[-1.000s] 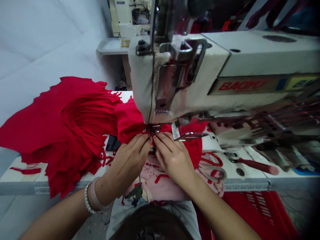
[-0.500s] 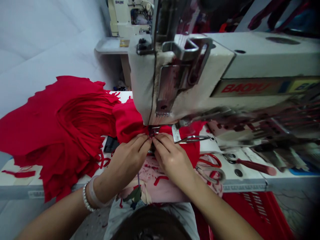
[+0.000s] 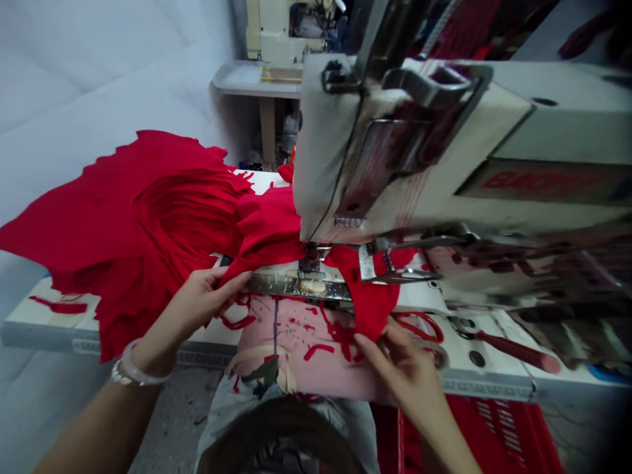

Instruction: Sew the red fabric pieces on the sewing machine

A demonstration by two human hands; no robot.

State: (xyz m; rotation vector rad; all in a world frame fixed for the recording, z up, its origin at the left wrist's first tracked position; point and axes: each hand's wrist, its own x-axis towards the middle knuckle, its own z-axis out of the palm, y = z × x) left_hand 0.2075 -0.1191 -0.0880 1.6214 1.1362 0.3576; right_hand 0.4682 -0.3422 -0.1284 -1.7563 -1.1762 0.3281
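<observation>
we are holding the red knit fabric (image 3: 269, 234) under the presser foot (image 3: 311, 264) of the sewing machine (image 3: 395, 164), bunched left across the counter (image 3: 29, 322); our left grip (image 3: 195, 303) is clasping its edge, and our open right grip (image 3: 402, 372) is touching its lower flap.

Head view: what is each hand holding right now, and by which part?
The left hand pinches the front edge of the red knit fabric; the right hand touches its hanging lower tip, but a firm hold cannot be told.
</observation>
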